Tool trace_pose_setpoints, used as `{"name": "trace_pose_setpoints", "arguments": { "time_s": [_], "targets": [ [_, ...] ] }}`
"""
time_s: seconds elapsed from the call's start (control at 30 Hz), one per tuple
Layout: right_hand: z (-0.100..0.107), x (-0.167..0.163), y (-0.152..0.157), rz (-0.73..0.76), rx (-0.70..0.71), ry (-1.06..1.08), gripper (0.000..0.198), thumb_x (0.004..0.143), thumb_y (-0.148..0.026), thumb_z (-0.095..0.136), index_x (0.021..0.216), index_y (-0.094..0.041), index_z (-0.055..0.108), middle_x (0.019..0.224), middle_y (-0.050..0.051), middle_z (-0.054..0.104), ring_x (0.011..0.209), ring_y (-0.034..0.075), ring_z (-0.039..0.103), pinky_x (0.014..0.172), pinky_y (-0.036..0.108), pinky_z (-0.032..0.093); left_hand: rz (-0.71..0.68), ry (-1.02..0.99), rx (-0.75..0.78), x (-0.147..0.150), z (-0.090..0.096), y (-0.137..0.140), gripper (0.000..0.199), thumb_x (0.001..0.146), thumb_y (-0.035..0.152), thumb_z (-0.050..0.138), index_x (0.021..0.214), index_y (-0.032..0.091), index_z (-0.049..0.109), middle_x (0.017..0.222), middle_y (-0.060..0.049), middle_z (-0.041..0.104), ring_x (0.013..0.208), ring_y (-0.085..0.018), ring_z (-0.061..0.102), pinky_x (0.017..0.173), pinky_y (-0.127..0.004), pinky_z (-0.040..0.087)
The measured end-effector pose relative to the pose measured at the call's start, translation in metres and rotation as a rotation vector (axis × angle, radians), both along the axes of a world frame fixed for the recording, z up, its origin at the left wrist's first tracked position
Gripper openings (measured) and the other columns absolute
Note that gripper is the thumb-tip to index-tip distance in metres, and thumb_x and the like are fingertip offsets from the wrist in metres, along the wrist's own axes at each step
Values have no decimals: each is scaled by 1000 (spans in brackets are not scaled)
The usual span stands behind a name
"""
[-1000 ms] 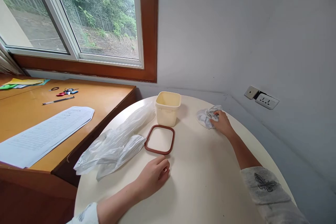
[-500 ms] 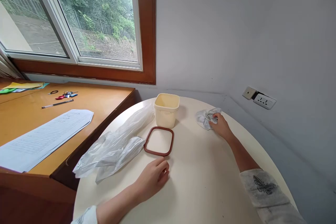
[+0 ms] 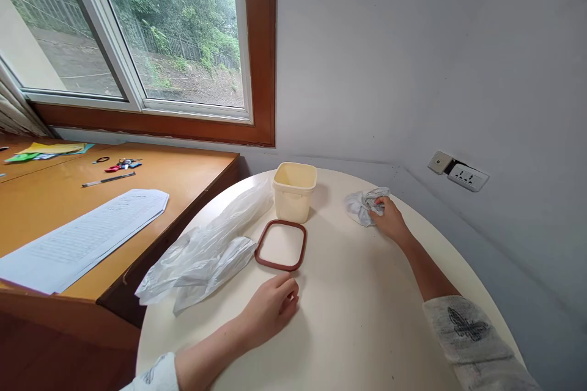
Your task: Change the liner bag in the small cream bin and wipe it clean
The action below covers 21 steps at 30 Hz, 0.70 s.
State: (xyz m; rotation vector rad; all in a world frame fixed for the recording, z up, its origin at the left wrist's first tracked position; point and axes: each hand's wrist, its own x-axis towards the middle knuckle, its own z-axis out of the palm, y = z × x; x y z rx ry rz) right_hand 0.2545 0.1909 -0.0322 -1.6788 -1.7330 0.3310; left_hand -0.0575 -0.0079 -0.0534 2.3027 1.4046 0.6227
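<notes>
My right hand [image 3: 389,217] grips a crumpled, thin whitish plastic bag [image 3: 362,204] with its fingers and thumb, at the far right of the round table. Down in front, my left hand [image 3: 270,310] rests on the tabletop, fingers curled in and nothing visible in them. Just beyond it lies a brown rounded-square rim [image 3: 280,267]; whether this is a clear lid or an open ring I cannot tell. Behind the rim a cream plastic container [image 3: 293,204] stands upright with its top uncovered. A long, rumpled translucent plastic bag [image 3: 208,250] is spread left of both.
The round cream table [image 3: 353,317] meets the wall at the back. Against its left side stands a wooden desk [image 3: 192,165] with papers [image 3: 92,238], a pen [image 3: 109,179], keys [image 3: 123,165] and coloured sheets [image 3: 50,149]. A wall socket [image 3: 468,177] is at right.
The camera view has turned slightly left, so everything appears a little further right. Both hands keep practically the same pose and place, the right still on the crumpled bag.
</notes>
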Motion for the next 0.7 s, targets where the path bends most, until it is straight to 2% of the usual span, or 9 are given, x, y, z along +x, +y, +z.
{"name": "trace_pose_setpoints", "arguments": {
  "time_s": [0.27,0.37,0.47,0.53,0.63,0.7],
  "targets": [
    [-2,1,0,-6,34,46,28,66,-37,53,89,-23,47,100,6,55,94,23,52,77,33,38,-1,-8,37,-1,-5,0,8,78,15,40,72,20,41,71,1,48,54,-9,41,49,-21,36],
    [1,1,0,-11,61,85,21,65,-35,52,82,-23,50,93,4,58,88,22,53,76,34,38,21,-53,121,-3,1,2,9,80,13,41,82,20,46,81,-2,51,64,-11,50,58,-24,46],
    [6,2,1,-27,89,147,15,63,-32,53,74,-23,52,84,3,61,77,21,54,72,33,38,51,-145,234,-5,23,11,21,84,15,41,102,22,47,103,-7,49,86,-15,56,73,-28,51],
    [11,3,2,-45,116,203,14,62,-32,54,72,-23,53,81,3,62,76,21,54,70,33,39,154,-157,311,-5,44,23,32,85,21,43,116,26,43,119,-10,40,101,-19,54,76,-30,53],
    [17,5,2,-75,156,304,16,60,-32,55,71,-21,55,81,4,63,77,21,55,69,32,39,309,-65,402,-4,79,52,51,81,28,52,129,29,34,139,-11,19,128,-31,30,94,-46,42],
    [22,7,1,-91,175,380,17,60,-32,57,72,-20,56,81,4,63,76,20,55,68,32,40,372,-60,329,-5,96,77,60,79,30,57,132,32,30,144,-11,7,133,-35,19,96,-50,38]
  ]
}}
